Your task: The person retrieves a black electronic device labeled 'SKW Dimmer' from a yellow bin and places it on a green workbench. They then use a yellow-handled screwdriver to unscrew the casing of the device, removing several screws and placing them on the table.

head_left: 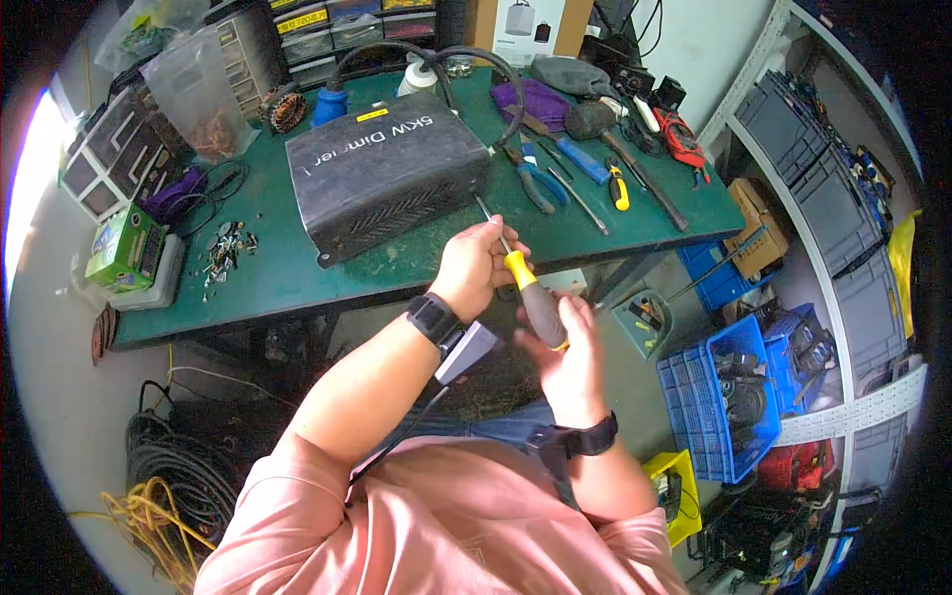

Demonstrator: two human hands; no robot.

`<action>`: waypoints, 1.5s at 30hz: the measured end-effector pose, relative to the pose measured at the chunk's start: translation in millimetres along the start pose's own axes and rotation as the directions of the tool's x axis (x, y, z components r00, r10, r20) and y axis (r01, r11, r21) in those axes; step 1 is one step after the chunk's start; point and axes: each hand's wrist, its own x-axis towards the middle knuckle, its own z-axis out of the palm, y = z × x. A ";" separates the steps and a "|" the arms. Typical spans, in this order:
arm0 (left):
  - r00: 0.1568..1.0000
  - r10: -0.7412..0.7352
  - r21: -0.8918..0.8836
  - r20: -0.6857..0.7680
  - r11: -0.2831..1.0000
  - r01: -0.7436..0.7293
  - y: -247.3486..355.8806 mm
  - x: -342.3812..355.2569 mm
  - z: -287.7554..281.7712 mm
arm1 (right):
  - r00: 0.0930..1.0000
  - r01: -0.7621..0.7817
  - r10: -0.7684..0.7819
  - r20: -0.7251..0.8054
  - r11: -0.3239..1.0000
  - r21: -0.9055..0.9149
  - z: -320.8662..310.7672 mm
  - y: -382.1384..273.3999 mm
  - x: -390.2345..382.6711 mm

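Note:
A screwdriver [540, 309] with a grey and yellow handle slants up from my right hand toward a black metal box [382, 164] with a vented side. Its tip reaches the lower right corner of the box; whether it sits in a screw cannot be told. My left hand [474, 268] pinches the shaft just above the handle. Around the lower end of the handle is my right hand [573, 357], its fingers slightly blurred. A thick black cable [516, 84] loops behind the box on the green bench [263, 273].
Pliers [535, 183], a hammer [645, 178], a yellow-black cutter [618, 188] and a red meter [679, 139] lie right of the box. Loose screws [230, 250] are scattered at left. Blue crates [709, 397] and a shelf rack [843, 347] stand right; coiled cables [178, 466] lie lower left.

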 end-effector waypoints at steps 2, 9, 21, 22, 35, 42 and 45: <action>1.000 -0.009 -0.017 -0.002 1.000 0.009 -0.6 0.2 3.3 | 0.952 -0.238 0.214 0.219 0.967 0.089 -23.0 -3.9 5.4; 0.999 -0.044 -0.100 0.030 0.994 0.047 1.6 -0.2 0.6 | 0.989 0.048 0.005 0.148 0.935 -0.352 -1.4 -5.3 -2.8; 0.561 0.568 0.774 0.602 -0.588 -0.235 155.3 -83.7 -14.5 | 0.981 -0.166 0.180 0.074 0.971 -0.169 4.2 -10.2 -0.1; 0.641 0.577 0.839 0.506 -0.502 -0.210 176.4 -74.8 -28.5 | 0.983 -0.136 0.156 0.101 0.973 -0.185 2.6 -8.9 -0.2; 0.913 0.283 0.835 0.293 -0.540 -0.101 224.6 -10.3 -109.1 | 0.981 -0.069 0.121 0.153 0.950 -0.306 4.0 -12.6 4.2; 0.925 0.249 0.831 0.288 -0.545 -0.112 224.4 -13.8 -101.0 | 0.986 -0.044 0.098 0.136 0.934 -0.354 4.7 -16.4 5.4; 0.936 0.233 0.832 0.262 -0.547 -0.097 224.9 -18.3 -99.0 | 0.985 -0.030 0.096 0.142 0.912 -0.409 2.4 -21.2 8.4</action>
